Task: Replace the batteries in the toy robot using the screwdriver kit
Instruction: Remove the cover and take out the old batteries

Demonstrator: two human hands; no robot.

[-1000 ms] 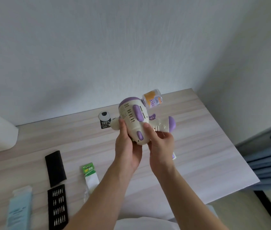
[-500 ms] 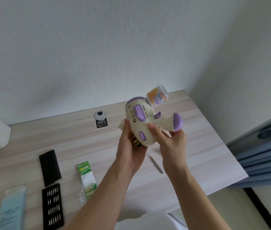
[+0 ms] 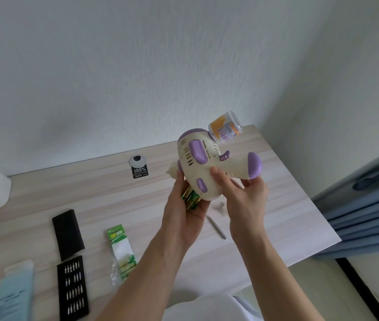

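Head view: above the desk (image 3: 283, 193), the right hand (image 3: 245, 200) grips the tilted toy robot (image 3: 207, 165); the left hand (image 3: 181, 216) curls round green batteries (image 3: 192, 200) beneath it. Likely removing old cells; next, load fresh ones from the pack (image 3: 122, 251).

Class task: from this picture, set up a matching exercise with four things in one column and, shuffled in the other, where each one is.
Things
1. toy
2. batteries
3. screwdriver
4. bit tray

Places
A. lying on the table between the two wrists
B. held up by the left hand and right hand
C. on the table near its front edge, left of the battery pack
D. in the left palm, under the toy

Pairs: 1-B, 2-D, 3-A, 4-C
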